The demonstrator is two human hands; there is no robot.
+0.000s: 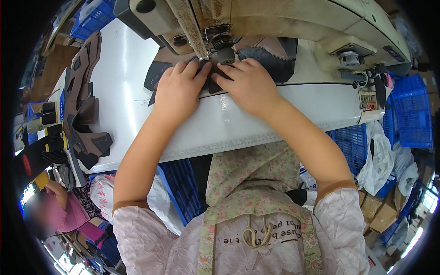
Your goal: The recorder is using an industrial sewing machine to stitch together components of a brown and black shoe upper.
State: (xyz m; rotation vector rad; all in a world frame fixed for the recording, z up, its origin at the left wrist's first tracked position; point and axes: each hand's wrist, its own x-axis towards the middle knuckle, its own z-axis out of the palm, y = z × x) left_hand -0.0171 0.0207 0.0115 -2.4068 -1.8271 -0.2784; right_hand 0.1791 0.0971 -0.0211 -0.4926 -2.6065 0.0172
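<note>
A brown and black shoe-upper piece (270, 64) lies under the head of a sewing machine (293, 20), with zigzag stitching along its joins. My left hand (178, 89) grips it left of the needle area, fingers bent and thumb close to the presser foot. From the right, my right hand (250, 86) holds the same piece, its thumb and forefinger at a dark flap between the hands. Both sets of fingertips are close to the round black roller (226, 55). The needle tip itself is hard to make out.
Stacked brown and black cut pieces (82, 96) lie along the left of the white table (220, 114). Blue crates (412, 110) and white plastic bags (378, 158) are at the right. Another person in a pink top (73, 211) is at the lower left.
</note>
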